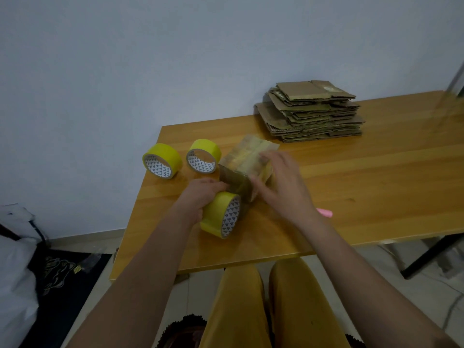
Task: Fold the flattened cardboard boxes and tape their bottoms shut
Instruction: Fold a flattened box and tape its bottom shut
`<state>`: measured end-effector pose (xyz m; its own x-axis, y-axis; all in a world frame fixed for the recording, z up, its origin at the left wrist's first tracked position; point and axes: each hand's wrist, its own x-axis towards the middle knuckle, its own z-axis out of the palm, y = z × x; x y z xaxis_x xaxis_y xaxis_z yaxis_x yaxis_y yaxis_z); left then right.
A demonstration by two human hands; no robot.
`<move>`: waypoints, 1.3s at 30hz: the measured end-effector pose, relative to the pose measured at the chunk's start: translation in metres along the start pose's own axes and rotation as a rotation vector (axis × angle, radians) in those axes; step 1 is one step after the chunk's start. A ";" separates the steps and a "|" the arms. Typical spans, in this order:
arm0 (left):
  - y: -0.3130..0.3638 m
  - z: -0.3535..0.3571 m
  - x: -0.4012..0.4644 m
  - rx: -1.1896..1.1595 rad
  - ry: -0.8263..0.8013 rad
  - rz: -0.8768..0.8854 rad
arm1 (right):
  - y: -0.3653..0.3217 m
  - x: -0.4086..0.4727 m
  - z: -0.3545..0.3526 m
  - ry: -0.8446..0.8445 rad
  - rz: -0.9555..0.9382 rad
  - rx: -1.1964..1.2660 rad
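On the wooden table (351,184) a stack of flattened boxes (311,114) lies at the far edge, nearer stands the folded box (247,156) under the flat fingers of the right hand (281,179), and the left hand (200,197) grips a yellow tape roll (221,214) touching it, two spare rolls (162,160) beside.

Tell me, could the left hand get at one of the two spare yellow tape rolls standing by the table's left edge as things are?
Probably not at once. Nothing stands between the left hand and the nearer spare roll, but its fingers are curled round the tape roll in use, whose strip runs onto the box. It would have to put that down first.
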<state>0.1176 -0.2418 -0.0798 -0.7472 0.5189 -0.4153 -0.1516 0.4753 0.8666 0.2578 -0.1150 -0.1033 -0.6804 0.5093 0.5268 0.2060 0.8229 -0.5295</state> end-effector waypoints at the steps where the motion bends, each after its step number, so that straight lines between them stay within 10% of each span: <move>1: 0.000 -0.001 0.002 0.010 -0.002 0.000 | -0.004 0.004 0.008 -0.039 -0.036 -0.021; 23: -0.004 -0.041 0.006 0.198 -0.042 0.143 | 0.010 0.032 0.035 -0.121 -0.120 -0.108; 28: -0.010 -0.062 -0.003 0.189 -0.056 0.278 | -0.026 0.008 0.036 0.274 -0.278 0.054; 34: -0.013 -0.068 -0.019 0.332 -0.096 0.404 | -0.064 -0.013 0.058 -0.311 0.242 0.452; 39: -0.023 -0.076 -0.035 0.449 -0.119 0.369 | -0.060 -0.019 0.059 -0.268 0.475 0.496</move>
<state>0.0983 -0.3248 -0.0644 -0.6171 0.7706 -0.1595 0.4124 0.4894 0.7684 0.2167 -0.1886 -0.1207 -0.7587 0.6512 0.0188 0.2224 0.2860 -0.9321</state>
